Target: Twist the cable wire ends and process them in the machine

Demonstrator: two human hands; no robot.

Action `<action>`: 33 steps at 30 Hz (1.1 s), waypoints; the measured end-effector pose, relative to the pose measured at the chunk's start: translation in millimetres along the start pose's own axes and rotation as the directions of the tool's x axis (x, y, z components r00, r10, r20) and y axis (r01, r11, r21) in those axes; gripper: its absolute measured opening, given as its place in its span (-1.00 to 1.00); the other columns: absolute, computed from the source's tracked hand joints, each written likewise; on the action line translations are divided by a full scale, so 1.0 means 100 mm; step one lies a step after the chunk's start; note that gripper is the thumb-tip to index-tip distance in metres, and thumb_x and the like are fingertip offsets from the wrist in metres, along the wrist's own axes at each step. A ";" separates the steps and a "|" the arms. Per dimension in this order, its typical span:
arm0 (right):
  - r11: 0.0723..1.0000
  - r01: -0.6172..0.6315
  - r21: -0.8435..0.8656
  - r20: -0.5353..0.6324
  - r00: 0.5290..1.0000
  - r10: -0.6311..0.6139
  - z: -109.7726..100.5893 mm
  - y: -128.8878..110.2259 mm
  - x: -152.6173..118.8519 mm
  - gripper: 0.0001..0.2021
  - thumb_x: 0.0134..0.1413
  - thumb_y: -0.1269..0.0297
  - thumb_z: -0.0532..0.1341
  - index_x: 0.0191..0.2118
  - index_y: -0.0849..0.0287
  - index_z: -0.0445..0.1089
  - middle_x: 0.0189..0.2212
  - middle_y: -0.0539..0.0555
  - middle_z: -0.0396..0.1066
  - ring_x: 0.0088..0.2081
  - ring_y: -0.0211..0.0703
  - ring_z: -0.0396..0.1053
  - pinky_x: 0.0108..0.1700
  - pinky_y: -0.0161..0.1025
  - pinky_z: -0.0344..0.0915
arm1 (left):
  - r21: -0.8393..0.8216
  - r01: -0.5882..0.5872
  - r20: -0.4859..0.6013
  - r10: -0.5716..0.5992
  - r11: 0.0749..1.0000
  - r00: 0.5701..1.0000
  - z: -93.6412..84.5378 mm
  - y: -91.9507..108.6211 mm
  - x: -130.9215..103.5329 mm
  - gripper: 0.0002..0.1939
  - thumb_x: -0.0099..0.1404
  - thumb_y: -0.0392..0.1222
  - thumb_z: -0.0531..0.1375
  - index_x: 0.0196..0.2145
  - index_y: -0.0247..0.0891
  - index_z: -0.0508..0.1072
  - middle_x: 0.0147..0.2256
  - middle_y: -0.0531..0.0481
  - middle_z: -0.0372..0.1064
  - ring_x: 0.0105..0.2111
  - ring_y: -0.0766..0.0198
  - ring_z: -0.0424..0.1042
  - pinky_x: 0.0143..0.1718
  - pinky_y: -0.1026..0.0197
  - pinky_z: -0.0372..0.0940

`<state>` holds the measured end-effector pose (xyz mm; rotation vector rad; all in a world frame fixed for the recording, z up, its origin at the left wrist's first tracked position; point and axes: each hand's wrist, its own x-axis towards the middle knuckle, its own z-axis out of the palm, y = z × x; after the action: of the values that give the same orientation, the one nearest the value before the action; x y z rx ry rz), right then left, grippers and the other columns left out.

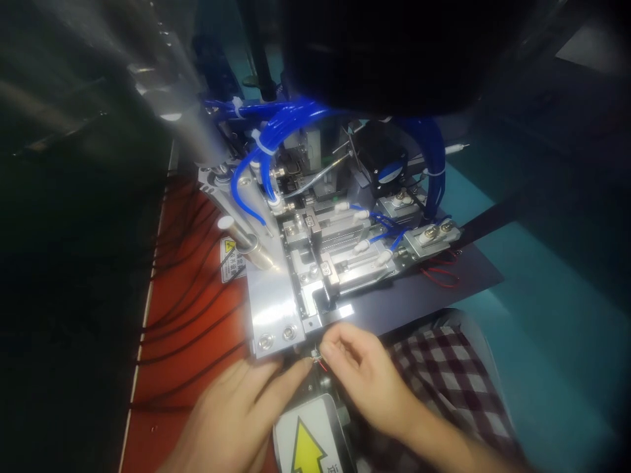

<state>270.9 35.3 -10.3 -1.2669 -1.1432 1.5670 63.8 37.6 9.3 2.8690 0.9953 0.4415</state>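
Note:
Just below the front of a metal fixture [340, 256], my two hands meet at a small whitish part [315, 355] with a short red wire [323, 366]. The tip of my left hand [236, 407] presses at this part from the left; its other fingertips are hidden beneath the silver plate [276, 315]. Close on the right, my right hand [362, 368] is closed in a pinch, thumb against forefinger. What sits between those fingertips is too small to make out.
Blue air tubes [296, 121] arch over the fixture. A metal post [236, 233] rises at its left, near a warning label [231, 259]. Dark cables cross the red-orange surface [182, 263]. Below my hands is a sign with a yellow arrow [306, 447]. Checked cloth [444, 374] lies at right.

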 end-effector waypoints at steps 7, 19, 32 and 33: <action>1.000 0.000 0.024 -0.016 1.000 0.000 0.02 0.04 -0.01 -0.77 0.17 0.24 0.10 -0.49 0.16 0.18 -0.58 -0.09 0.10 -0.52 -0.29 0.07 -0.49 -0.31 0.08 | 0.019 0.006 -0.025 -0.006 1.000 1.000 -0.01 0.01 0.01 -0.63 0.39 -0.37 -0.08 0.06 -0.26 0.34 -0.27 -0.07 0.42 -0.30 0.30 0.41 -0.29 0.35 0.32; 0.996 0.085 -0.024 -0.033 0.996 -0.086 0.03 0.05 -0.02 -0.77 0.18 0.26 0.09 -0.50 0.15 0.17 -0.59 -0.08 0.11 -0.54 -0.30 0.07 -0.51 -0.32 0.09 | -0.056 0.146 -0.123 -0.152 0.988 0.981 0.09 0.12 -0.01 -0.61 0.42 -0.37 -0.13 0.03 -0.16 0.37 -0.27 -0.03 0.37 -0.30 0.32 0.37 -0.30 0.33 0.28; 0.998 0.061 -0.026 -0.034 0.998 -0.062 0.03 0.03 0.00 -0.77 0.16 0.24 0.09 -0.50 0.14 0.17 -0.59 -0.08 0.09 -0.54 -0.29 0.07 -0.51 -0.31 0.09 | -0.017 0.054 -0.097 -0.055 0.998 0.994 -0.03 0.07 0.07 -0.66 0.37 -0.40 -0.08 -0.03 -0.26 0.39 -0.29 -0.03 0.40 -0.34 0.34 0.41 -0.32 0.38 0.30; 0.998 0.061 -0.023 -0.035 0.997 -0.062 0.03 0.03 -0.01 -0.77 0.16 0.24 0.10 -0.51 0.14 0.17 -0.59 -0.09 0.09 -0.54 -0.28 0.07 -0.51 -0.32 0.09 | -0.017 0.051 -0.102 -0.053 0.999 0.993 -0.02 0.07 0.07 -0.66 0.37 -0.40 -0.08 -0.03 -0.26 0.39 -0.29 -0.03 0.40 -0.34 0.34 0.41 -0.32 0.38 0.30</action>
<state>268.2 33.6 -12.5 -1.2571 -1.1694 1.4848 72.8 36.2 14.5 2.8255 1.0754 0.5946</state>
